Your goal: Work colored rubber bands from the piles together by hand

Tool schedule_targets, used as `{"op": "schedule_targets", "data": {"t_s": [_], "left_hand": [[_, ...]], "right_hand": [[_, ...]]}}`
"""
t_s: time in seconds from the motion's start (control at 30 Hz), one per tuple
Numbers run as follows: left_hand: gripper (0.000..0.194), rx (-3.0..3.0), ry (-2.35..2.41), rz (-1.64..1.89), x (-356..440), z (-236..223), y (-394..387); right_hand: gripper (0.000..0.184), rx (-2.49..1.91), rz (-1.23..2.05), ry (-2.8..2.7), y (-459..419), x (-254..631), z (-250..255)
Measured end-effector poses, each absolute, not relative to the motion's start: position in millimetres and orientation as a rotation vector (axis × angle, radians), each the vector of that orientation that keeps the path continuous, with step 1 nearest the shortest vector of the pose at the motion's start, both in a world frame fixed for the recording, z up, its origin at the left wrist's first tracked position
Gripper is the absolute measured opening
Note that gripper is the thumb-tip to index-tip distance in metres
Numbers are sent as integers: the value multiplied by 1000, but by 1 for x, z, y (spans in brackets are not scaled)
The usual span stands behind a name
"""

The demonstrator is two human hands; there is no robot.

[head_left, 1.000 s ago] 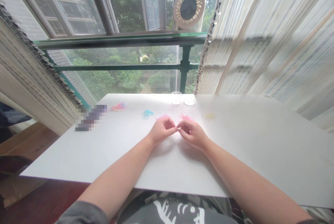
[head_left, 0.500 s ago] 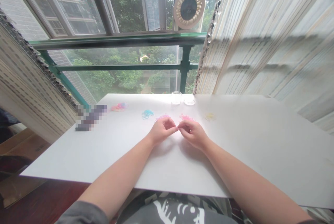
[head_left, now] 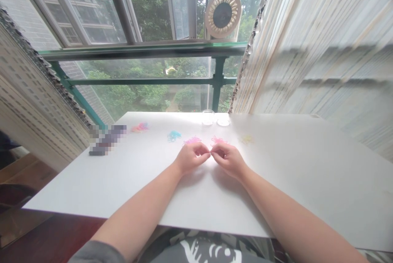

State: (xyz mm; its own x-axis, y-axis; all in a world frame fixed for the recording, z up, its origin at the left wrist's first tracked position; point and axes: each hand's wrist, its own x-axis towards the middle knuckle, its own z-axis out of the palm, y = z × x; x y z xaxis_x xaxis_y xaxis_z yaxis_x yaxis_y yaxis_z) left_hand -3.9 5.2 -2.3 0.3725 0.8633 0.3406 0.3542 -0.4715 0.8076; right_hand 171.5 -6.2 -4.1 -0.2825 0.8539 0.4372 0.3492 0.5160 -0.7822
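Note:
My left hand [head_left: 193, 158] and my right hand [head_left: 227, 159] meet over the white table [head_left: 138, 181], thumb and forefinger pinched on each, fingertips touching. Whatever sits in the pinch is too small to make out. Just beyond my left hand lies a pile of purple-pink loops [head_left: 193, 139], which look like small rubber bands. A pink pile of the same kind [head_left: 218, 140] is partly hidden behind my right hand. Farther left is a blue pile [head_left: 174, 135], and to the right a pale yellow one [head_left: 247, 138].
At the far edge stand a clear round container [head_left: 208, 118] and a low clear dish or lid [head_left: 223, 122]. A mixed-colour pile [head_left: 140, 127] and a blurred-out dark object [head_left: 107, 140] lie at the left. Beyond are a green railing [head_left: 147, 53], a white fan [head_left: 223, 13] and curtains [head_left: 285, 50].
Both hands stay pinched together at nearly the same spot. The view has tipped slightly, so everything sits a little lower in the picture. The curtains have swayed.

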Motion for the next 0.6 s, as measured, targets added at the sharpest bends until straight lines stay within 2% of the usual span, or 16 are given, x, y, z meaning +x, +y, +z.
{"op": "schedule_targets", "data": {"t_s": [0.6], "left_hand": [[7, 2140, 1109, 1028, -16, 5, 13]], "right_hand": [[5, -1011, 771, -1841, -7, 172, -6]]}}
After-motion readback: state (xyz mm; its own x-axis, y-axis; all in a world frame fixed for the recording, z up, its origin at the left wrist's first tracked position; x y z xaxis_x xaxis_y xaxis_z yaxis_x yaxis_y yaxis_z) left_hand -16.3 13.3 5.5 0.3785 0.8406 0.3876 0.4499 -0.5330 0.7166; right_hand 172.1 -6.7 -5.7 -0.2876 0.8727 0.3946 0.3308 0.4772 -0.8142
